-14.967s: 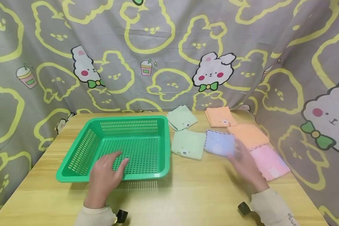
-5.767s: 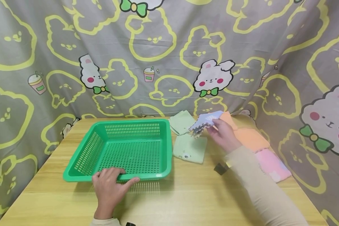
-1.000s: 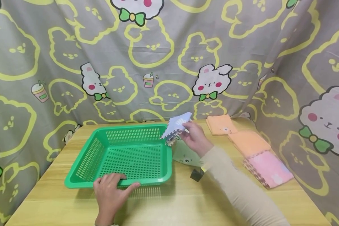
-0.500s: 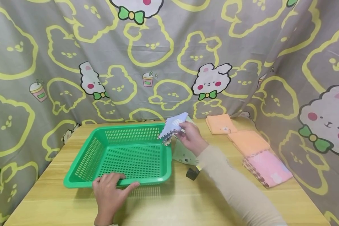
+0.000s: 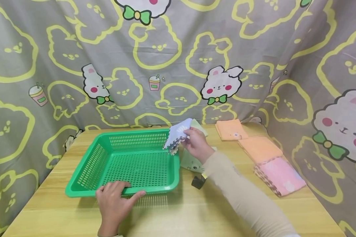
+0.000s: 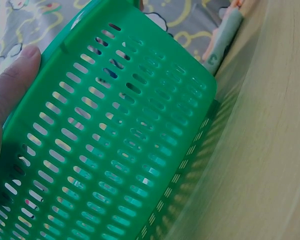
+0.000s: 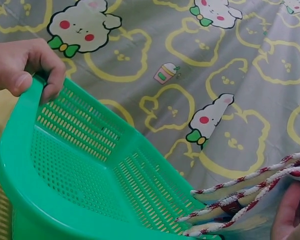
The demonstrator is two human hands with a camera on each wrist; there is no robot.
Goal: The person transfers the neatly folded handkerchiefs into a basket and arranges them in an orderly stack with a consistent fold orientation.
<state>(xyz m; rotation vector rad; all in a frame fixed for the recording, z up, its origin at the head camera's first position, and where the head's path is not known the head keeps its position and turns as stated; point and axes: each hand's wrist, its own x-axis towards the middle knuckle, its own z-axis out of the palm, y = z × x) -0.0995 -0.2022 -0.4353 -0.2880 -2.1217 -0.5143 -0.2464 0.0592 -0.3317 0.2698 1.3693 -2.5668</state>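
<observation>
My left hand [image 5: 114,204] grips the near rim of a green plastic basket [image 5: 152,190]; in the right wrist view its fingers curl over that rim, thumb outside. The perforated basket floor shows bare. My right hand [image 5: 198,143] pinches a folded blue towel [image 5: 179,130] with a checked edging and a pale print. This towel hangs over the basket's right rim, its lower corner tipped down toward the inside. The right wrist view shows its layered, twisted-looking edges [image 7: 240,200] close to the basket wall. Behind my right hand and forearm, two folded green towels [image 5: 191,163] are partly hidden.
On the right of the wooden table [image 5: 225,210] lie two folded orange towels [image 5: 261,149] and a folded pink towel [image 5: 284,176] with checked edging. A grey patterned curtain [image 5: 172,39] hangs behind and along the right. A small black block [image 5: 198,182] sits at my right cuff.
My right hand has taken the blue towel off the table and carried it left to the basket's right rim. My left hand, earlier loose at the basket's front, now holds its rim.
</observation>
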